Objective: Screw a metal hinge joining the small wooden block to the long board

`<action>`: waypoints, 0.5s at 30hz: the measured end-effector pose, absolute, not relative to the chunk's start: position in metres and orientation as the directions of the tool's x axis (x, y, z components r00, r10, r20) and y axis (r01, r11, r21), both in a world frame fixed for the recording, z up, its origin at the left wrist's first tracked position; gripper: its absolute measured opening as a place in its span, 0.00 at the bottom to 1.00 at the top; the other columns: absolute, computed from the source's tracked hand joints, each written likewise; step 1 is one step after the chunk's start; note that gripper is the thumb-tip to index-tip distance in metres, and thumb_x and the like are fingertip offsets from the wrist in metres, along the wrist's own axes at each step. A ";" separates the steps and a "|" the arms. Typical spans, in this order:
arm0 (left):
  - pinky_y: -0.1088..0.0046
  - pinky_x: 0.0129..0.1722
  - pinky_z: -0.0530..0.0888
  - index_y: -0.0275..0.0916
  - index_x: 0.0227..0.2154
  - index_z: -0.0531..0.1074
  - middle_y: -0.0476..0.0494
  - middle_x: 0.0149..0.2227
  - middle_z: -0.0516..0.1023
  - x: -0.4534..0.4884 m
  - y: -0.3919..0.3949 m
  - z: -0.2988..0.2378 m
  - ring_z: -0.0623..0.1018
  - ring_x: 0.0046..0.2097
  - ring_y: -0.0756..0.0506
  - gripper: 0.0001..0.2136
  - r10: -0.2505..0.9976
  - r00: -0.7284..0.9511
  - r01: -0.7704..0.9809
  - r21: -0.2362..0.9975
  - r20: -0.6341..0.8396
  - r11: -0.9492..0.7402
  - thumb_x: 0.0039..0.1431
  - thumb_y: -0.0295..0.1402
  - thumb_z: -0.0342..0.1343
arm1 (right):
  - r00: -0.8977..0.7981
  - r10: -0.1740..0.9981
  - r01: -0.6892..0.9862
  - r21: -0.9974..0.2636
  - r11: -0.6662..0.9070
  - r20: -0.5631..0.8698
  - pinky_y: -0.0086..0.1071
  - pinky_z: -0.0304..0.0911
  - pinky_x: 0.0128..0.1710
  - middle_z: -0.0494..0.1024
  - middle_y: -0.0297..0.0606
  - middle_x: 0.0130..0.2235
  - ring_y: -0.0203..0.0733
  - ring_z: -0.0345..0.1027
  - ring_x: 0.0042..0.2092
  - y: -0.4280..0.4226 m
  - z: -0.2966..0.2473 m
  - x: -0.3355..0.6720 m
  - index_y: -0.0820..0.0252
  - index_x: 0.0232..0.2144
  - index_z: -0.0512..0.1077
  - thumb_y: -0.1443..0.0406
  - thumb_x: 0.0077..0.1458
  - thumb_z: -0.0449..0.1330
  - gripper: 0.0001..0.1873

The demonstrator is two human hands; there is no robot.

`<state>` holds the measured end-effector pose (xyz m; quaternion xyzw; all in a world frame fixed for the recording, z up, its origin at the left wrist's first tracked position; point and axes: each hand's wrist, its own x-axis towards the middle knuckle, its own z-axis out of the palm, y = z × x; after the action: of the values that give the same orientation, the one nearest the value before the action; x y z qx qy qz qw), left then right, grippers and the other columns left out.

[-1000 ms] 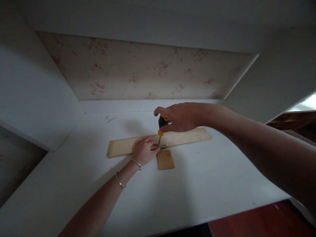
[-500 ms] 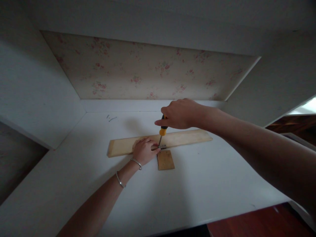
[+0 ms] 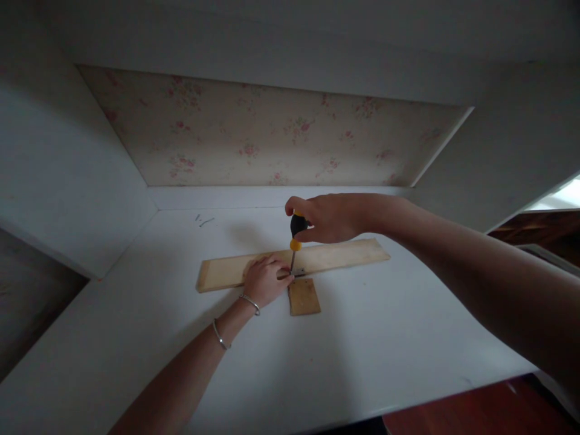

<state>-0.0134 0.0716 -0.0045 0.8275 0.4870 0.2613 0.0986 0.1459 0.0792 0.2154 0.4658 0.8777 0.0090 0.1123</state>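
My right hand (image 3: 326, 219) is closed around the black and yellow handle of a screwdriver (image 3: 298, 226), which stands nearly upright. Its shaft runs down to a small metal hinge (image 3: 299, 272) at the near edge of a long pale wooden board (image 3: 339, 255). My left hand (image 3: 267, 279) lies over the board, its thumb and forefinger closed in at the hinge, beside the screwdriver's tip. Whether a screw is under the tip is too small to tell. A small square wooden piece (image 3: 304, 297), with little holes along its far edge, lies just in front of the hinge.
The white surface (image 3: 399, 326) carries the work, with white panels at both sides and floral wallpaper (image 3: 272, 133) behind. Thin dark marks or small items (image 3: 205, 222) show at the back left. A reddish floor or furniture part (image 3: 462, 411) lies beyond the front edge.
My right hand has turned on the screwdriver: its fingers have shifted around the handle and the wrist sits slightly lower. The left hand holds its place on the board.
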 end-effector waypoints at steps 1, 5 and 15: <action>0.66 0.47 0.66 0.45 0.32 0.76 0.49 0.38 0.76 -0.013 0.071 -0.005 0.74 0.43 0.44 0.08 0.858 0.386 0.757 0.415 0.340 -0.505 0.51 0.41 0.60 | -0.531 0.826 0.817 0.145 0.559 -0.189 0.35 0.57 0.31 0.76 0.47 0.40 0.48 0.70 0.36 0.079 0.216 0.146 0.58 0.51 0.62 0.46 0.54 0.49 0.29; 0.65 0.47 0.66 0.45 0.33 0.76 0.49 0.37 0.77 -0.014 0.071 -0.006 0.74 0.42 0.44 0.08 0.856 0.383 0.757 0.413 0.347 -0.506 0.51 0.40 0.60 | -0.445 0.888 0.842 0.285 0.458 -0.113 0.38 0.57 0.33 0.76 0.52 0.39 0.54 0.70 0.40 0.078 0.216 0.144 0.61 0.47 0.66 0.43 0.55 0.44 0.32; 0.65 0.47 0.66 0.44 0.32 0.76 0.49 0.38 0.77 -0.014 0.072 -0.006 0.74 0.43 0.44 0.08 0.854 0.382 0.746 0.428 0.352 -0.510 0.51 0.40 0.60 | -0.460 0.881 0.823 0.320 0.470 -0.112 0.40 0.57 0.33 0.76 0.52 0.36 0.55 0.70 0.39 0.080 0.216 0.145 0.61 0.40 0.71 0.41 0.55 0.40 0.35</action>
<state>-0.0142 0.0719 -0.0062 0.8252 0.4849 0.2720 0.0997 0.1453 0.0805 0.2165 0.5028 0.8471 0.1107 0.1317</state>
